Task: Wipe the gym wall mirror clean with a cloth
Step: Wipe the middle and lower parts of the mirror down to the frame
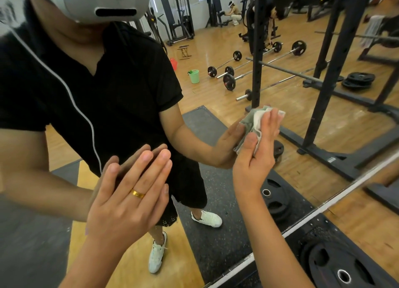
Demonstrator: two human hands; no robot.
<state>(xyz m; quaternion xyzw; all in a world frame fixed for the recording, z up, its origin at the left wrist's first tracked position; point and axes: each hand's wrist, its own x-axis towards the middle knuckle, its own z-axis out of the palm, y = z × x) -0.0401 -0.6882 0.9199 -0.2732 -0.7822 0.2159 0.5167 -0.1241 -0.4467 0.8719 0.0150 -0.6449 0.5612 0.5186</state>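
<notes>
Right hand: fingers straight and together, pressing the cloth against the mirror.
Left hand: fingers straight and together, flat on the glass, well left of the cloth.
Below right fingers: weight plate on the floor by the mirror's foot.
Bucket: green, reflected above-left of the cloth; contents unclear.

Lots tucked out of sight here

The cloth is mostly covered by the right hand; only crumpled bits peek out above the fingers and by the thumb. The left hand lies flat on the mirror, so its palm can't be seen. Both forearms run off the bottom edge, same with the weight plate in the corner. Top left is just blur, and the reflected people way at the back are too tiny to make out.
</notes>
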